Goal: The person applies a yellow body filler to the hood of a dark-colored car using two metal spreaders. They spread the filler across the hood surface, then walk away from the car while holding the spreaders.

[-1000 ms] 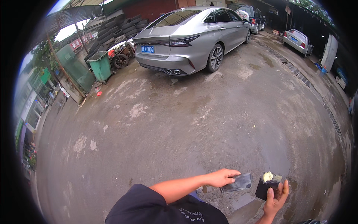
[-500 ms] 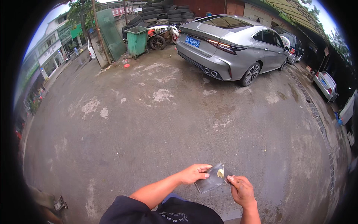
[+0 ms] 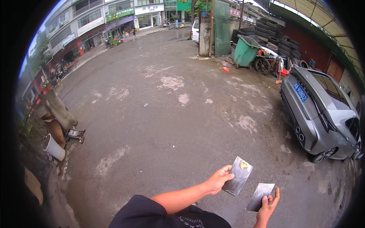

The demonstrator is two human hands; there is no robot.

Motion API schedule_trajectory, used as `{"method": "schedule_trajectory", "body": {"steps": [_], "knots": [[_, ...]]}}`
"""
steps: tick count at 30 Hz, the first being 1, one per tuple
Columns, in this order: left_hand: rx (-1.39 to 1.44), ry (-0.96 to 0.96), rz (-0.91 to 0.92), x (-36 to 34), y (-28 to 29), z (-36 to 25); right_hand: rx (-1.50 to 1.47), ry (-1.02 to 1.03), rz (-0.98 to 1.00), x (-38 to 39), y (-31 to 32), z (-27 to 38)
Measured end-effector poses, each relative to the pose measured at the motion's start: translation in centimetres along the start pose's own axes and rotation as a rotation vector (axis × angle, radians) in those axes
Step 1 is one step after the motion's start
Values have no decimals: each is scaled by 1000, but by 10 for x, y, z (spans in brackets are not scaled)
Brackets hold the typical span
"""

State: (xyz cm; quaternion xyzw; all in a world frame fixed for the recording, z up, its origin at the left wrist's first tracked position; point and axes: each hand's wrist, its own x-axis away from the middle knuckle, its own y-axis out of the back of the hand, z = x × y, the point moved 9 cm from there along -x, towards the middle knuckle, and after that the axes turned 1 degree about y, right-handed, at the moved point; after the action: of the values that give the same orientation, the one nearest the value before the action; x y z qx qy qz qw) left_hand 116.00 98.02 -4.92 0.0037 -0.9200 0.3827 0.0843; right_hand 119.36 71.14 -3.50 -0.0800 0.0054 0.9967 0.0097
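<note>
My left hand (image 3: 219, 179) grips a thin grey rectangular metal plate (image 3: 236, 182), with a pale yellow lump of paste (image 3: 244, 165) near its upper end. Lower and to the right, my right hand (image 3: 269, 205) holds a second, smaller metal plate (image 3: 257, 195), thumb on its face and a finger raised beside its edge. The two plates are apart, held low over the grey pavement.
A silver sedan (image 3: 325, 110) stands at the right. Behind are a green bin (image 3: 245, 52), stacked tires (image 3: 269, 33), a cart wheel (image 3: 262, 66) and a concrete post (image 3: 205, 36). At the left are a white bucket (image 3: 55, 148) and boards (image 3: 61, 110). Shopfronts line the road (image 3: 125, 57).
My view has turned left, so the sedan shifted rightward. The yellow paste, first on the right hand's plate, now sits on the left one. The plates, together half a second ago, are now apart.
</note>
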Motion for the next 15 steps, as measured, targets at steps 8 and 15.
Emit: {"method": "schedule_trajectory", "body": {"steps": [8, 15], "knots": [[166, -32, -211, -43, 78, -43, -139, -159, 601, -53, -190, -25], [130, -131, -138, -140, 99, -90, -336, -205, 625, -192, -272, -88]]}}
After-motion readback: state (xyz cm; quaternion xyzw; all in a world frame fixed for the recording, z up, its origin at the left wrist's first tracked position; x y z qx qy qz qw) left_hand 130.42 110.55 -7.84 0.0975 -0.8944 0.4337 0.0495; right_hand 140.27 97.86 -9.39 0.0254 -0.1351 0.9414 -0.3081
